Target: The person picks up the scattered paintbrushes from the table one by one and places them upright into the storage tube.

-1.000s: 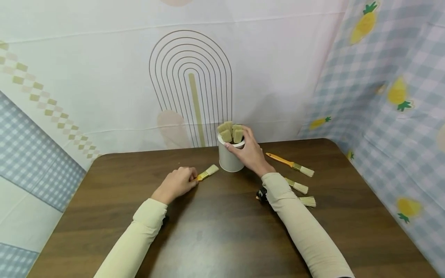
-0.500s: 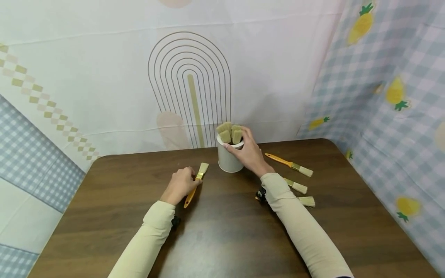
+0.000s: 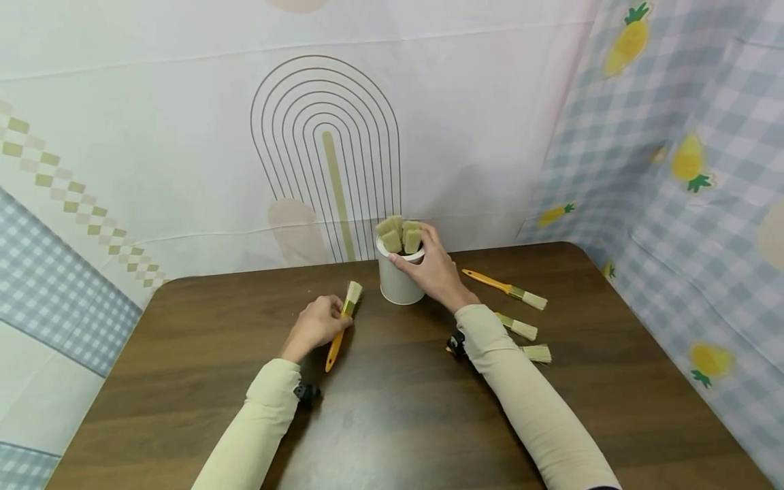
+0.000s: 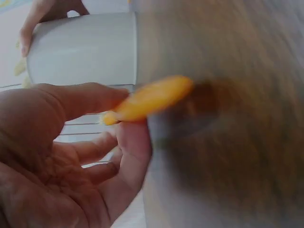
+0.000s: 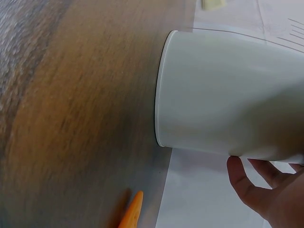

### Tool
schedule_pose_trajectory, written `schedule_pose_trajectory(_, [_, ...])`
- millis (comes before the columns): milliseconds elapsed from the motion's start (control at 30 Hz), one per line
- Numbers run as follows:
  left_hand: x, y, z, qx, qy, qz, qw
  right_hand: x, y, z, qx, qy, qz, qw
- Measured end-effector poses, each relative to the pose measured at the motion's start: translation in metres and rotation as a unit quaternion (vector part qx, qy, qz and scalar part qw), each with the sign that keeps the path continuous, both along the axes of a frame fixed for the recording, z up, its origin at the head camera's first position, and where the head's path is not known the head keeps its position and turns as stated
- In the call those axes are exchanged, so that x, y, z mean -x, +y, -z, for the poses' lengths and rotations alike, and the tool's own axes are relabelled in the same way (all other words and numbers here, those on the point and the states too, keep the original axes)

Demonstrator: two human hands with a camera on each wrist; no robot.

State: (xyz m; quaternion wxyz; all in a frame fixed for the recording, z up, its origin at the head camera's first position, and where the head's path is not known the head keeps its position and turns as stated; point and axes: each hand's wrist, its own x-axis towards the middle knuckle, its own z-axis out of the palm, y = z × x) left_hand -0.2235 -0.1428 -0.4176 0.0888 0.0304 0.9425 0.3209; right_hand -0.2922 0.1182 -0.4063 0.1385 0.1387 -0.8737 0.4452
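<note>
My left hand (image 3: 317,325) pinches a paintbrush (image 3: 352,294) by its orange handle, bristles pointing away from me. In the left wrist view the handle (image 4: 152,97) is blurred, held between thumb and finger over the table. Upright near the back edge stands a light grey canister (image 3: 397,280) with a white rim. Several paintbrushes (image 3: 412,241) stand in it, bristles up. My right hand (image 3: 433,269) grips the canister near its top, thumb at the near rim and fingers on the right side. The right wrist view shows those fingertips against the canister wall (image 5: 218,90).
Right of the canister lie an orange-handled paintbrush (image 3: 505,289), a second paintbrush (image 3: 520,328) and a third paintbrush (image 3: 537,353), the latter two partly hidden by my right arm. A printed cloth (image 3: 478,122) hangs behind the brown table (image 3: 392,422).
My left hand has lifted the paintbrush and turned it, so its bristles moved left, away from the canister, and its handle shows below the hand. My right hand keeps its hold on the canister.
</note>
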Motion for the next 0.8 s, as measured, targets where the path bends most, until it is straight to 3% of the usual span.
schedule_pose_trajectory(167, [-0.003,0.002,-0.018,-0.071,0.065,-0.014,0.9952,-0.001,0.000,0.001,0.000,-0.004,0.000,1.000])
schedule_pose_trajectory(333, [-0.009,0.012,-0.053,-0.148,0.139,-0.013,0.9791,-0.001,0.000,0.002,-0.004,-0.008,0.007,1.000])
schedule_pose_trajectory(600, [-0.015,0.034,-0.115,-0.257,0.255,0.008,0.9319,-0.001,0.000,0.000,-0.002,-0.007,0.006,1.000])
schedule_pose_trajectory(800, [-0.009,0.057,-0.141,-0.285,0.354,0.013,0.8906,-0.002,0.000,0.000,-0.001,-0.010,0.002,1.000])
